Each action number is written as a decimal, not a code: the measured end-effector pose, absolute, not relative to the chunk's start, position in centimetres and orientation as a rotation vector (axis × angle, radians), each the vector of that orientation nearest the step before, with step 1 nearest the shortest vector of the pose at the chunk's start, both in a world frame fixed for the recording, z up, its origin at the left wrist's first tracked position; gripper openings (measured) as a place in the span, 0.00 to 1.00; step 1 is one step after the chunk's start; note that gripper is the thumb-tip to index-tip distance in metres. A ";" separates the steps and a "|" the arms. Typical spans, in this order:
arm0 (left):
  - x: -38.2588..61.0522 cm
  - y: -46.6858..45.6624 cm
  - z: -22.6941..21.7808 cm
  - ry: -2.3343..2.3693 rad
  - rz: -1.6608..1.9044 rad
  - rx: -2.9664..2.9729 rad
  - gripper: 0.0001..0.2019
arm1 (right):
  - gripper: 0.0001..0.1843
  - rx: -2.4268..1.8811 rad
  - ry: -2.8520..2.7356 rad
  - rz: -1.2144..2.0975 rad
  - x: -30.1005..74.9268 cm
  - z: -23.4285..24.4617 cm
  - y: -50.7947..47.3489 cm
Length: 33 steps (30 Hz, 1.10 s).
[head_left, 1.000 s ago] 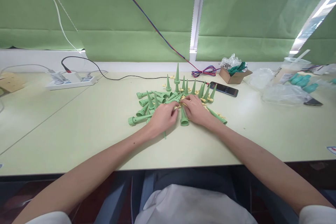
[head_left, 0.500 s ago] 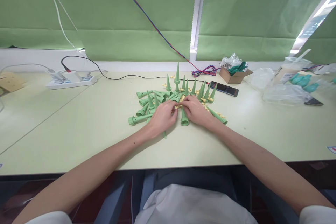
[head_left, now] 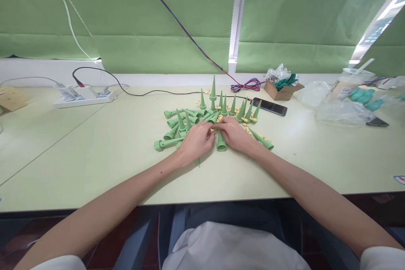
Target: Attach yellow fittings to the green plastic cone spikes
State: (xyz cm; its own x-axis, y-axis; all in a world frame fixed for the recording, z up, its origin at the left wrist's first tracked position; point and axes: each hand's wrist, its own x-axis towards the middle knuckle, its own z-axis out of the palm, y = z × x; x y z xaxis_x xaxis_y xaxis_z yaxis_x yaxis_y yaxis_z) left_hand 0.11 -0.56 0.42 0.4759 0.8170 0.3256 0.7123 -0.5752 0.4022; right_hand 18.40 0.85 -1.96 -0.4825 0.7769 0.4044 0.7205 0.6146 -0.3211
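Observation:
My left hand [head_left: 197, 140] and my right hand [head_left: 235, 133] meet over a pile of green plastic plant watering spikes. Their fingers are pinched together, and whatever is between the fingertips is too small and hidden to make out. Just below the fingers one green spike [head_left: 222, 142] lies with its hollow round end facing me. More spikes lie on their sides left of my left hand, among them one with a ribbed cap [head_left: 161, 145]. Several stand point-up behind the hands, such as a tall spike [head_left: 213, 88]. Small yellow valve pieces [head_left: 245, 120] sit on and among them.
A phone [head_left: 270, 106] on a black cable lies behind the pile at right. Beyond it are a small cardboard box [head_left: 282, 92], a bundled red-blue wire [head_left: 248, 85], and a drink cup [head_left: 346, 84] beside plastic bags. A white power strip [head_left: 85, 99] lies at back left.
Both hands stay together at the same spot, with only a slight shift of the fingers. The pile looks the same.

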 end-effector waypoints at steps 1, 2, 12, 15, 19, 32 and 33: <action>0.1 -0.6 0.4 1.320 0.724 2.509 0.13 | 0.23 -1.181 -2.325 0.144 18.4 -1.9 0.8; 0.1 -0.6 0.5 1.321 0.720 2.507 0.13 | 0.23 -1.184 -2.324 0.144 18.4 -1.9 0.8; 0.2 -0.7 0.7 1.323 0.712 2.511 0.12 | 0.15 -1.185 -2.290 0.174 18.4 -1.7 0.7; 0.2 -0.7 0.7 1.314 0.712 2.523 0.11 | 0.12 -1.195 -2.259 0.190 18.4 -1.8 0.8; 0.2 -0.8 0.7 1.322 0.713 2.521 0.10 | 0.09 -1.201 -2.220 0.217 18.4 -2.1 1.1; -0.1 0.1 -0.6 1.231 0.778 2.525 0.13 | 0.10 -1.166 -2.193 0.258 18.3 -2.2 1.0; -0.1 0.1 -0.7 1.222 0.781 2.520 0.13 | 0.10 -1.164 -2.183 0.273 18.4 -2.2 1.0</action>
State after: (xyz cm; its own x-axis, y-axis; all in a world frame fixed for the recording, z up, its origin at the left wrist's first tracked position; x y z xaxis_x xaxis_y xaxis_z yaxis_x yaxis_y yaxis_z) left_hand -0.10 0.13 -0.71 0.5092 0.7810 0.3616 0.6565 -0.6242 0.4236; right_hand 18.35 0.98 -2.16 -0.4023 0.8025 0.4406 0.6693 0.5862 -0.4566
